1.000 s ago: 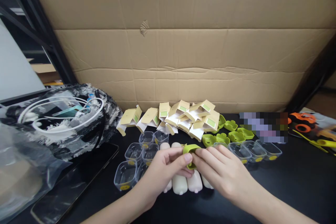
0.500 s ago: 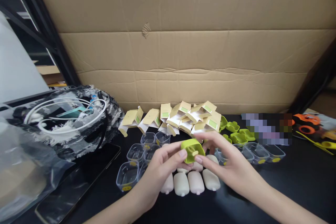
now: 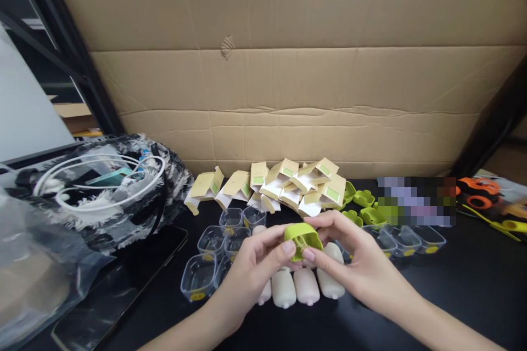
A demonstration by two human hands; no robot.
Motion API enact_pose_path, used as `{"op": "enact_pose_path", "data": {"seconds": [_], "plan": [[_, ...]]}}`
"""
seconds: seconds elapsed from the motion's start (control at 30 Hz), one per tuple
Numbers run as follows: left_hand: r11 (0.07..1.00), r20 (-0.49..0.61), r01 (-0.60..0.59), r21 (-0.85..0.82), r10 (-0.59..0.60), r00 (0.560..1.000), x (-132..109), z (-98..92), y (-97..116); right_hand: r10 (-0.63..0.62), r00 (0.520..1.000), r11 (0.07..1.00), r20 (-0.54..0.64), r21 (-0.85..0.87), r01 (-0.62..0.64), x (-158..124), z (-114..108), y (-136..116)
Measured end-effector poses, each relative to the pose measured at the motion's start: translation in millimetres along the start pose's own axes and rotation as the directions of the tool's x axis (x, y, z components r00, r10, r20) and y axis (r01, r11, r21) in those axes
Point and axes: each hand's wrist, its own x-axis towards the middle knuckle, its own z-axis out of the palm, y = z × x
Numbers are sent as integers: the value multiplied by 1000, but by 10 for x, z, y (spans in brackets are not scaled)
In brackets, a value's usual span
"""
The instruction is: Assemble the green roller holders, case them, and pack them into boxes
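A lime-green plastic cap (image 3: 304,233) with a slim stem inside is held up in front of me, its hollow side facing me. My left hand (image 3: 256,266) pinches it from the left, thumb on the rim. From the right, my right hand (image 3: 359,252) grips it as well, its thumb at the lower edge by the stem and its fingers behind. Below the hands lie several pale rounded containers (image 3: 284,288) with small nubs, partly hidden. Clear plastic cups (image 3: 199,276) with yellow stickers stand left of them, and more clear cups (image 3: 428,239) stand to the right.
Small opened cartons (image 3: 284,182) are heaped against the cardboard wall (image 3: 288,82). More green caps (image 3: 364,198) lie right of them. A fluffy basket (image 3: 173,175) with cables, a phone-like black slab (image 3: 123,285) and a plastic bag (image 3: 37,274) are left; an orange toy vehicle (image 3: 480,192) sits far right.
The green cap has tilted slightly in my fingers, and my right thumb has shifted a little left and down against it. Both hands keep hold of it.
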Motion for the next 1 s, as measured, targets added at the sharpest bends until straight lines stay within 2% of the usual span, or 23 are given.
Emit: {"op": "enact_pose_path", "data": {"seconds": [0.3,0.7,1.0], "plan": [[998,26,-62,-11,62,998,-14,25,34,16,999,1000,-27,-19,-17,-40,19,24],[999,53,-35,-26,37,998,-33,62,51,-6,1000,999,-3,-32,6,-33,31,22],[1000,51,-2,-23,3,999,-43,75,40,22,1000,1000,21,-23,-22,-28,35,-19]]}}
